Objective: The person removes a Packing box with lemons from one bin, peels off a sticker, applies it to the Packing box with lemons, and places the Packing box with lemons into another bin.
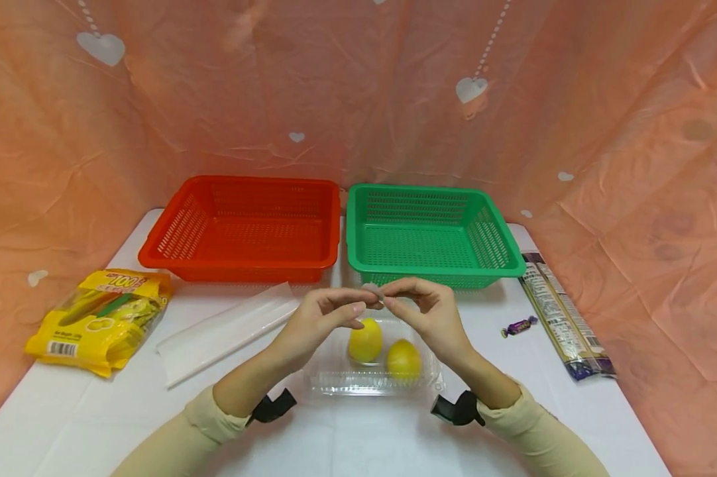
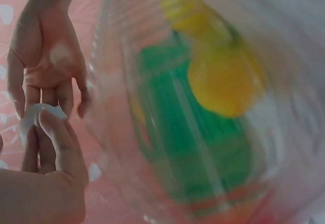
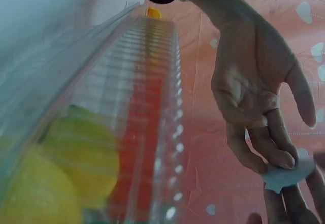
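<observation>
Both hands meet above a clear plastic clamshell box [image 1: 340, 383] that has two lemons [image 1: 365, 340] in it. Between their fingertips is a small white scrap [image 2: 33, 120], thin like paper or a sticker. My left hand [image 1: 311, 324] pinches it from one side, thumb on top in the left wrist view. On the other side my right hand [image 1: 427, 315] pinches it between thumb and forefinger. Seen in the right wrist view, the scrap's lower edge is loose and ragged. Fingers cover part of the scrap.
Behind the hands stand a red basket [image 1: 245, 273] and a green basket [image 1: 436, 275]. A yellow snack bag [image 1: 99, 321] and a flat white plastic sheet [image 1: 227, 334] lie at the left. At the right are a purple wrapped candy [image 1: 519, 326] and a long flat packet [image 1: 564, 318].
</observation>
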